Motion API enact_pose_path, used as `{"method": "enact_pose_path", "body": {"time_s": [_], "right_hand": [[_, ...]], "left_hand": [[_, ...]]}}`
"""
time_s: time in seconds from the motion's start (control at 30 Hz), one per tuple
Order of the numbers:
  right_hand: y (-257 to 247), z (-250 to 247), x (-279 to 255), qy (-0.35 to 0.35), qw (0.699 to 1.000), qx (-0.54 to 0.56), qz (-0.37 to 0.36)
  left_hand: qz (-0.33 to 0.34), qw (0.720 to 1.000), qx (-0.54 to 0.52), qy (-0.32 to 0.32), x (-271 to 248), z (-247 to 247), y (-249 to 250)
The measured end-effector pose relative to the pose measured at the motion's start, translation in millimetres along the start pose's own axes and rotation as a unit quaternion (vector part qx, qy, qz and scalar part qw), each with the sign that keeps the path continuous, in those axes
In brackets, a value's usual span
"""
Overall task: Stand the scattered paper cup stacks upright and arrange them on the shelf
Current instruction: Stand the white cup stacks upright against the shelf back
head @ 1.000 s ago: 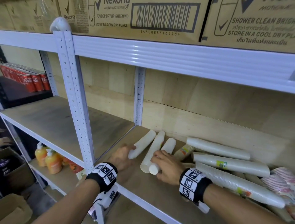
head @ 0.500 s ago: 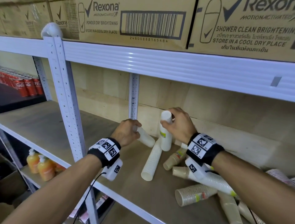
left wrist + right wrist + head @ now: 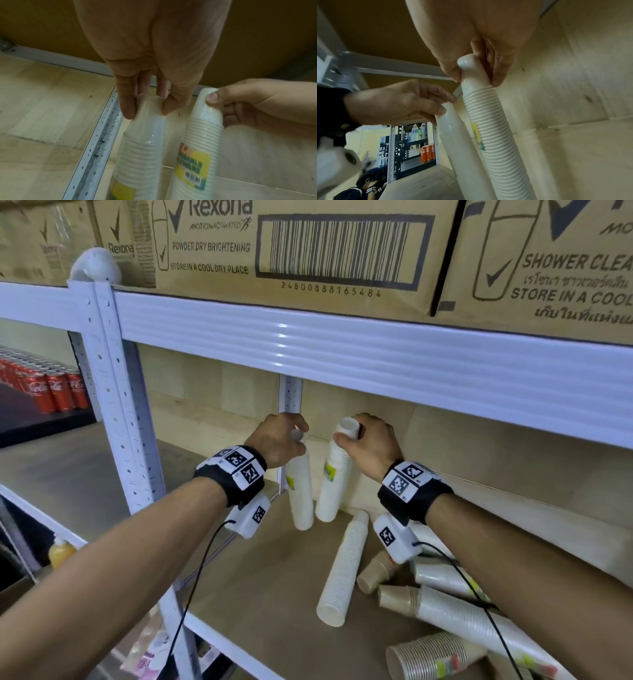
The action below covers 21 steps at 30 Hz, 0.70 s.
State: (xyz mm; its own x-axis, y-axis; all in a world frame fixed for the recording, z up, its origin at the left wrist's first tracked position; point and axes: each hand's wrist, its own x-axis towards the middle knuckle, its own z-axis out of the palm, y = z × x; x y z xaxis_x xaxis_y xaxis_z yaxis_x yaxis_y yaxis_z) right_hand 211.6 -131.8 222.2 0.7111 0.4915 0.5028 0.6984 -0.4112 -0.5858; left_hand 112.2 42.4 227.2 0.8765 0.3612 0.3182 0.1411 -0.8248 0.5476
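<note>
1. The left hand [image 3: 277,440] is seen curled over the top of the left tall white plastic-wrapped paper cup stack [image 3: 300,491]; in the left wrist view its fingertips [image 3: 127,108] pinch the narrow upper end. This stack stands near the rear left corner of the wooden shelf board [image 3: 260,594], beside the white perforated metal upright [image 3: 289,398], tilted slightly.
2. The right hand [image 3: 368,445] grips the top of the right tall white cup stack with a yellow-green label [image 3: 330,484], thumb in front, fingers behind. This stack leans left, its base just beside the other's.
3. Step judged in hand: both stacks are being set upright. It is advised that each top be brought over its own base before the grip is eased, one hand at a time, and that the bases be seated flat and close to the back panel.
4. Risk noted: stacks this tall and narrow would likely topple if released while leaning.
5. Still lying flat: a long white cup stack [image 3: 342,570] and several brown and white stacks [image 3: 445,611] to the right.
6. Not resolved: whether both bases are fully in contact with the shelf; label text is blurred; the far-right stacks are cut off by the forearm and frame edge.
</note>
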Motion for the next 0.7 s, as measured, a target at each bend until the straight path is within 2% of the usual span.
{"method": "enact_pose_path", "body": {"time_s": [0.1,0.33,0.53,0.7], "right_hand": [[7.0,16.7,11.8,-0.019,1.0,0.0,0.022],[14.0,45.4,28.2,-0.058,0.997,0.0,0.041],[19.6,62.1,33.0,-0.096,0.993,0.033,0.055],[22.8,65.4,38.4,-0.077,0.995,0.028,0.054]], "left_hand": [[-0.018,1.0,-0.02,-0.011,14.7,-2.6,-3.7],[-0.011,0.999,0.015,-0.03,33.3,4.3,-13.8],[-0.02,0.999,-0.001,-0.039,41.3,11.5,-23.8],[0.003,0.997,0.023,-0.071,47.5,12.9,-27.4]]}}
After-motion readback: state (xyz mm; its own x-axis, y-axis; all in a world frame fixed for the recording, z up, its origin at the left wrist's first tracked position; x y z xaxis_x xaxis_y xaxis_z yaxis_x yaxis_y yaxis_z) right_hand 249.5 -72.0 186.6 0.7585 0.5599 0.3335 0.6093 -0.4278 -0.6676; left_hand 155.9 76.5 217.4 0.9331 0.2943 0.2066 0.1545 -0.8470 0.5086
